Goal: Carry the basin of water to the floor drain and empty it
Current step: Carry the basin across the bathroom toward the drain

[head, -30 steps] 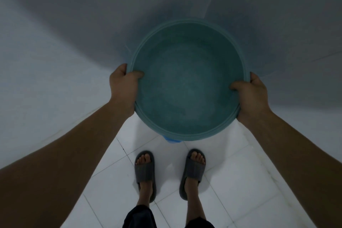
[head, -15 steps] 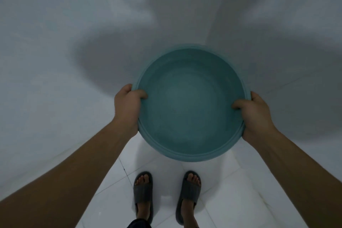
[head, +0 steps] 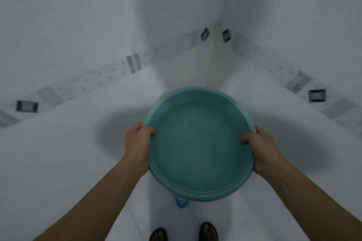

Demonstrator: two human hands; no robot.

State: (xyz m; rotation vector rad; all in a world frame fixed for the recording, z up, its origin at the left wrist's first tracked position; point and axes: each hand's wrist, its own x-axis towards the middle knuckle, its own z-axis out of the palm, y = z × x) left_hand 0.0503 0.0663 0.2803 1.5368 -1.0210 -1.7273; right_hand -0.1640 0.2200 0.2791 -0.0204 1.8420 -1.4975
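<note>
A round teal basin (head: 199, 143) hangs in the air in front of me, held level above the white tiled floor. My left hand (head: 137, 143) grips its left rim with the thumb hooked inside. My right hand (head: 260, 146) grips the right rim the same way. The inside of the basin looks dull and even; I cannot tell how much water it holds. No floor drain shows in this view.
Two white tiled walls meet in a corner (head: 215, 49) straight ahead, with a grey patterned band (head: 133, 62) running along them. A small blue object (head: 181, 202) peeks out under the basin's near edge. My sandalled feet (head: 208, 232) stand at the bottom.
The view has tilted up from the floor toward the wall corner, so the patterned band has come into sight and my feet have slid to the bottom edge. Both hands keep their hold.
</note>
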